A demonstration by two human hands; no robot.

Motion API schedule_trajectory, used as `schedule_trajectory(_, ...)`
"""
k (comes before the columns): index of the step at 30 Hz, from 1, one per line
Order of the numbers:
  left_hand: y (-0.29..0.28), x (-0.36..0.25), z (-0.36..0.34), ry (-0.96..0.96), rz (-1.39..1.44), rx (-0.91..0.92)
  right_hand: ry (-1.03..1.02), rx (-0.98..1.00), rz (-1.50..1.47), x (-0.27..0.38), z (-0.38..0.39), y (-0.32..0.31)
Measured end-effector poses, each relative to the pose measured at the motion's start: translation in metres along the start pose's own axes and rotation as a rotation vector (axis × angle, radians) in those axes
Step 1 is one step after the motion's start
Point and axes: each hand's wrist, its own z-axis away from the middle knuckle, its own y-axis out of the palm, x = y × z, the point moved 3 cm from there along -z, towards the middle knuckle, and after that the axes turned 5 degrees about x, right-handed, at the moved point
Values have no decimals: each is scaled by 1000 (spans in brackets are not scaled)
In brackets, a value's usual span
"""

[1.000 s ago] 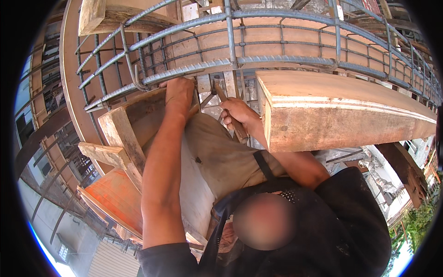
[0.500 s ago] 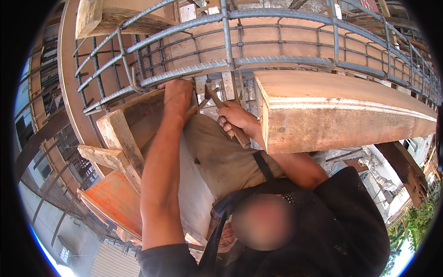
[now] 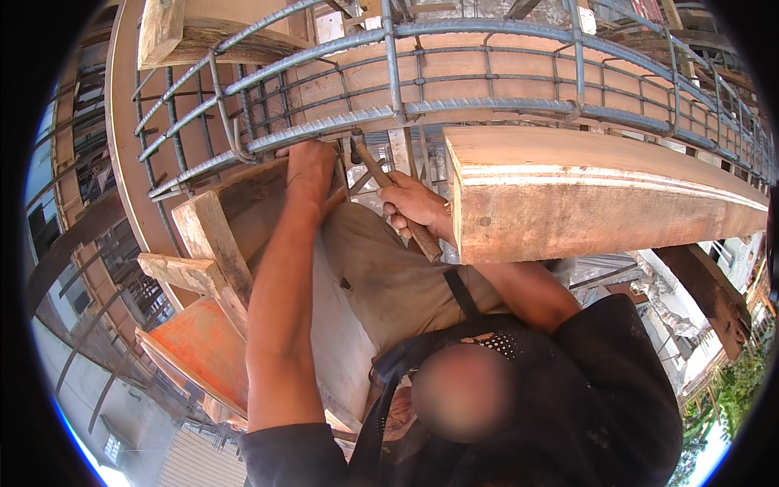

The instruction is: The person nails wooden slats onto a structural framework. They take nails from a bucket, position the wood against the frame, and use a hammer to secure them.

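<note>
My right hand [image 3: 410,201] is closed round the wooden handle of a hammer [image 3: 374,168]. The hammer slants up and to the left, its dark head just below the lowest bar of a steel rebar cage [image 3: 324,128]. My left hand [image 3: 312,170] grips the top edge of a wood-framed plywood panel [image 3: 251,191], right under that bar, its fingertips partly hidden behind the edge. A small gap separates the hammer head from my left hand.
To the right juts a long plywood box form [image 3: 568,211], close to my right forearm. Wooden blocks [image 3: 213,231] brace the left panel, above an orange board [image 3: 199,345]. A timber piece [image 3: 223,36] lies at the upper left. Beams and walls surround a drop below.
The hammer head has shifted slightly left, toward my left hand. My left hand keeps its hold on the panel edge. The whole view has moved a little.
</note>
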Motion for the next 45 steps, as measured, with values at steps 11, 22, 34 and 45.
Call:
schedule_trajectory(11,-16,10,54,-34,156,-248,-42,-90,231,14,40,-10)
schedule_trajectory(22,31,-47,58,-855,2655,-819,-73,-123,380,2,29,-22)
schedule_trajectory(34,57,-33,2,-1335,2879,-998,-386,-105,918,9,46,-32)
schedule_trajectory(45,50,-40,6,-1307,2825,-908,-492,-341,905,-4,18,-40)
